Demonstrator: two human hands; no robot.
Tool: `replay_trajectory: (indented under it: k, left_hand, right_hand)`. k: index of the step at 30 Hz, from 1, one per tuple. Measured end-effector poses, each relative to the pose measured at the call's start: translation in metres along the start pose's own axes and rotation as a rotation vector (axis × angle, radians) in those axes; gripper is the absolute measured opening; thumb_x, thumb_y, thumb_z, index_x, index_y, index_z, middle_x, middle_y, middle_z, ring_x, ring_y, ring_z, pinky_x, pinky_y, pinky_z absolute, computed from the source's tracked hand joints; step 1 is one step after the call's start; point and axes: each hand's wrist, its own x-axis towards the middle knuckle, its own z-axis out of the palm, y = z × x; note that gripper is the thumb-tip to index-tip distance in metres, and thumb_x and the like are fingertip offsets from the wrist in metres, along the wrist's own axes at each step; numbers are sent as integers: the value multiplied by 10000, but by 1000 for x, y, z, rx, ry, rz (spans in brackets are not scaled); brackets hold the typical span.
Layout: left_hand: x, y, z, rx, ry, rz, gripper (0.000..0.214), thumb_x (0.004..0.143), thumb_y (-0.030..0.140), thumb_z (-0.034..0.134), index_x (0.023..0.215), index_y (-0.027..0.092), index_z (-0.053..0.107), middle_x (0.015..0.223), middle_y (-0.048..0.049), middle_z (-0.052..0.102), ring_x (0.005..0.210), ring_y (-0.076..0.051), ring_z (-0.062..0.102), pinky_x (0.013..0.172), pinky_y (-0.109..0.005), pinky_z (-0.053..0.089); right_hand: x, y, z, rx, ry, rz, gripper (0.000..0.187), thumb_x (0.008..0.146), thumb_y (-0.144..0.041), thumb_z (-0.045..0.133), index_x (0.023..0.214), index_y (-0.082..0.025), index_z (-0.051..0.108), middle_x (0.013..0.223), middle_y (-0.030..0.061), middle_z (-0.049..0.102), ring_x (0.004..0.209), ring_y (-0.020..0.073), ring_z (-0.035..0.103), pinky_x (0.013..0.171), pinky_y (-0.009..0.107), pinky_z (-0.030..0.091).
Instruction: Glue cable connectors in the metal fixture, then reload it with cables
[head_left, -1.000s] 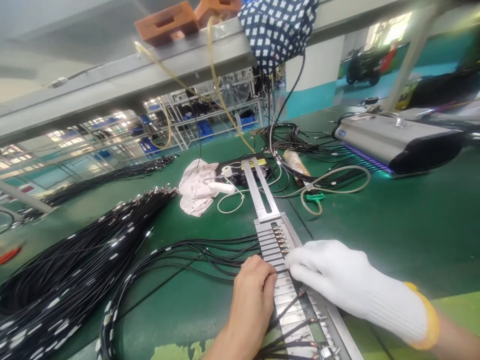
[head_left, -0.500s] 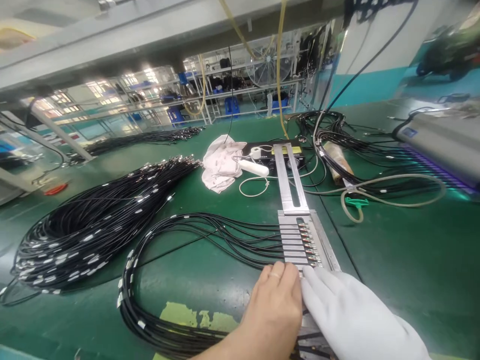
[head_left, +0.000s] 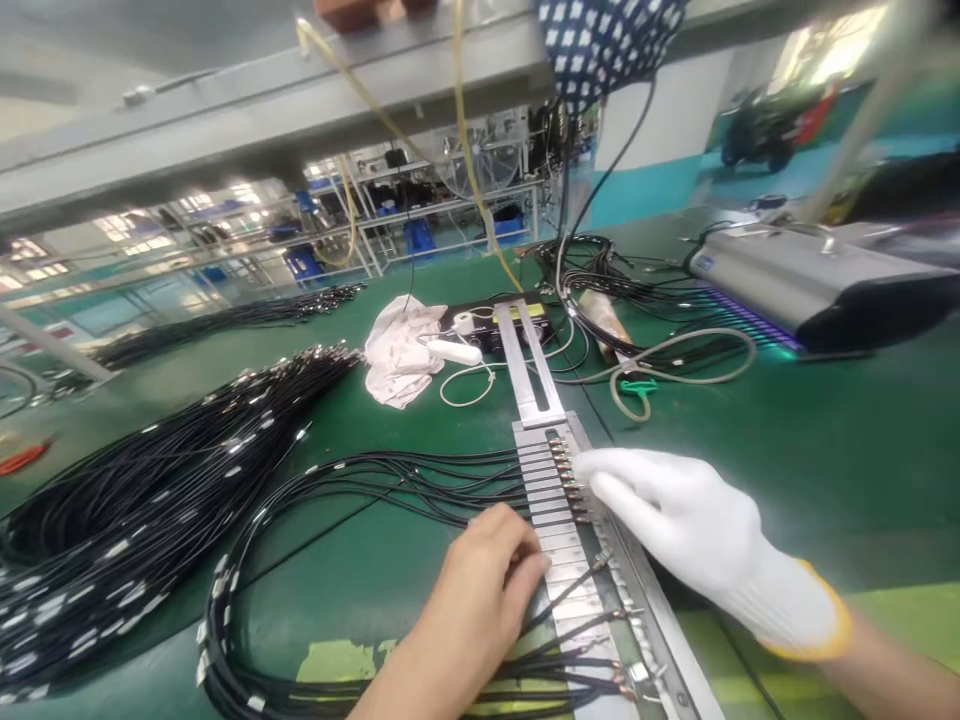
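- At the far left, a red thing lies on the green bench.
- Beside it spreads a big coil of black cable with white tags.
- Next, a smaller set of cables loops round, its upper ends running into the jig.
- A pale cloth lies crumpled beyond them.
- The bare left hand rests with curled fingers at the jig's left edge; whether it grips a cable cannot be told.
- The metal jig stretches away from the person, connectors lined up near its far end.
- The gloved right hand has thumb and fingers close together beside the connectors; whether it pinches one cannot be told.
- At the far right, a grey machine glows purple underneath.
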Motion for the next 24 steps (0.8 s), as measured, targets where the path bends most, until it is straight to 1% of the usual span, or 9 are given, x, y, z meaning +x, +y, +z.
replay_trajectory:
  k: [3,6,8,10,12,14,18,21,24]
  left_hand:
    - [-3,6,0,-22,-184,-186,101,807,164,738,802,151,637,909,-24,660,875,-179,564,783,-275,394]
    - [-4,4,2,-148,-249,-233,33,812,145,661,784,143,644,793,-11,629,748,-137,527,692,-236,383]
    - [-4,0,3,-262,-207,-200,81,829,195,605,840,135,659,789,-23,612,741,-134,524,683,-226,401]
    - [-3,-5,2,-399,-154,-191,236,847,297,577,975,117,658,812,-39,587,738,-143,541,688,-241,433]
    - [-2,-7,2,-528,-140,-215,405,863,417,558,1095,91,622,823,-40,545,662,-131,527,636,-253,441]
    - [1,-8,1,-569,-103,-205,478,854,496,563,1090,84,625,856,-48,511,627,-114,490,588,-247,421]
    - [5,-12,1,-443,53,-82,374,867,472,589,926,117,692,902,-76,516,768,-144,502,688,-245,427]
    - [6,-16,3,-396,84,-43,331,929,443,558,946,143,696,920,-73,551,788,-144,509,702,-240,409]
    - [6,-16,5,-401,106,-45,332,924,442,544,932,142,689,894,-67,554,764,-145,505,685,-245,397]
  right_hand:
    - [7,0,-5,133,-51,263,369,954,-431,417,1005,-291,755,1041,-52,749,934,171,719,809,299,551]
    - [8,4,-2,186,-124,402,406,927,-539,409,1034,-341,747,1094,-76,730,1033,193,684,928,357,511]
    - [9,6,-2,215,-144,448,408,928,-579,418,1051,-360,739,1110,-82,720,1060,193,663,966,366,483]
    - [11,7,-4,201,-178,471,432,929,-601,408,1045,-348,738,1084,-68,721,1031,201,659,956,376,469]
    - [13,4,-7,177,-253,480,460,929,-597,388,972,-299,737,1003,-39,728,964,210,663,922,385,461]
    - [14,1,-10,223,-348,479,468,926,-581,403,872,-236,713,920,-1,730,888,209,665,867,369,463]
    - [13,-4,-10,563,-492,454,513,908,-616,497,762,-152,661,817,87,717,731,184,628,727,307,484]
    - [12,-4,-9,758,-536,414,520,899,-628,555,772,-131,639,802,113,705,691,167,593,692,289,485]
    - [11,-2,-7,857,-558,403,514,897,-625,602,811,-119,625,823,126,708,705,164,601,709,292,493]
